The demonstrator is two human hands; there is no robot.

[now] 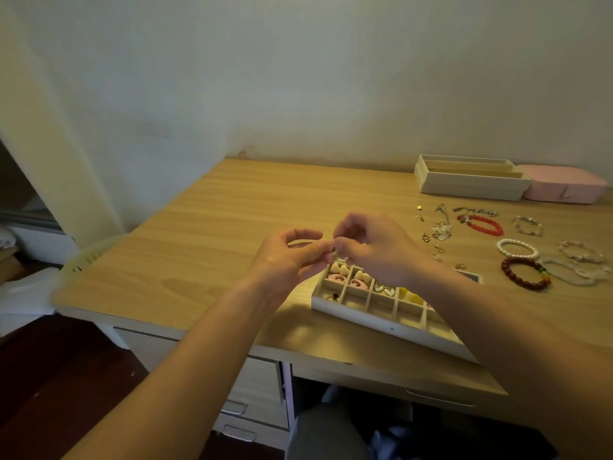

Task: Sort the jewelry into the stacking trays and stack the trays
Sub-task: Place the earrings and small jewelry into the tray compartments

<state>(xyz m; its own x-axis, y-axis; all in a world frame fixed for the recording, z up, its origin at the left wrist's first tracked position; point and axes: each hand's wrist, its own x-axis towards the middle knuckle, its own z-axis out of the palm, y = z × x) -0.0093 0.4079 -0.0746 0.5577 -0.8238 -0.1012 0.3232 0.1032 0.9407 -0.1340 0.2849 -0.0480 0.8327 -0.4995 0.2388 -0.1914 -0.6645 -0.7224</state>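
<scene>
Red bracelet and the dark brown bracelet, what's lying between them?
The white pearl bracelet lies between them, shown in the head view.

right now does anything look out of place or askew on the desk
The divided tray lies at a slant to the front edge of the desk, its right end close to that edge. Loose bracelets and earrings lie unsorted beside it. Nothing spilled or broken. The left hand and right hand pinch a small silver piece above it.

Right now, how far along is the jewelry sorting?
The cream compartment tray holds heart-shaped and pink earrings. The left hand and right hand pinch a small silver piece above it. The red bead bracelet and others lie loose; the cream long-slot tray sits unstacked.
</scene>
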